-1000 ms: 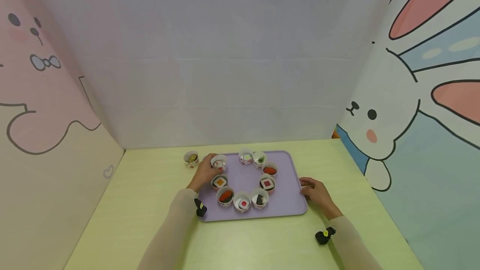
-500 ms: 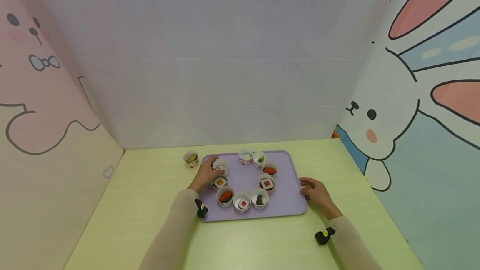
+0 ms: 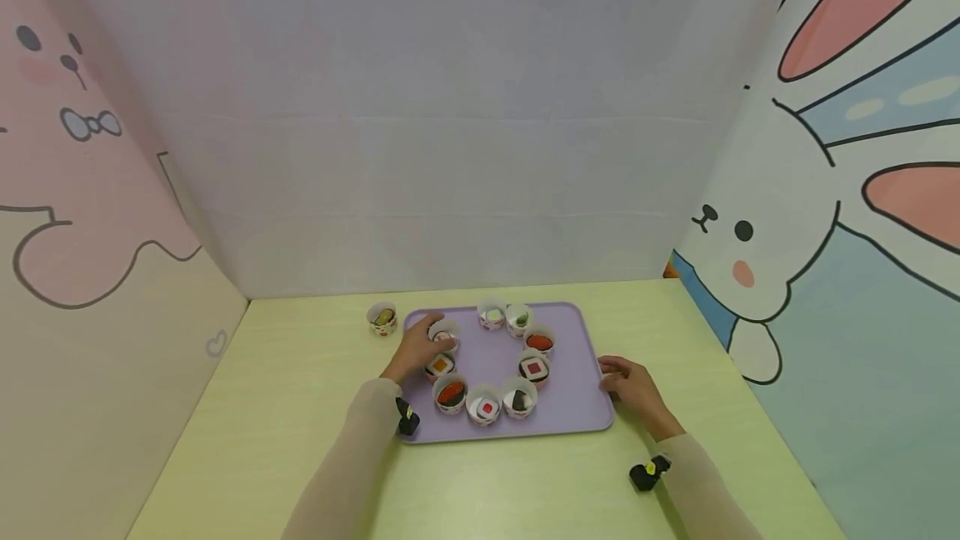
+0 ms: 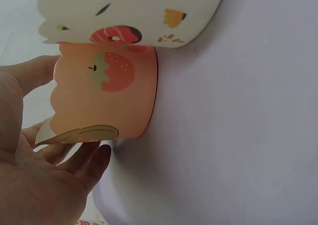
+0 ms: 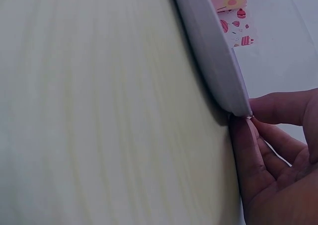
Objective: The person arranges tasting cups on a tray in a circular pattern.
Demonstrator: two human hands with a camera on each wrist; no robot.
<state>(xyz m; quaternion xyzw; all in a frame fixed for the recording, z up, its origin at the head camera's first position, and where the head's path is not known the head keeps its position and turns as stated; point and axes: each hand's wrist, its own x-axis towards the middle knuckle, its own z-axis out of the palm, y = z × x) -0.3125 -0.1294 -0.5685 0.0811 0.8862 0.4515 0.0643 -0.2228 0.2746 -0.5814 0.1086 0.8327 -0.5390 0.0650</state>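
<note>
My left hand grips a white paper baking cup at the left of the lilac tray. Its fingers reach round the back of that cup, with the thumb at the near side. An orange cup with a strawberry print overlaps the hand in the left wrist view, beside a white patterned cup. Small sushi-like pieces sit in the cups, such as the one with an orange-centred piece. On the right, my right hand pinches the tray's side rim between thumb and fingers.
Several cups form a ring on the tray, including one with a red piece and one with a black-and-white piece. Another cup stands on the pale yellow table left of the tray. A white backdrop rises behind.
My left hand has moved slightly right with its cup, bringing it close behind the orange-centred one. The right hand has stayed at the tray's rim.
</note>
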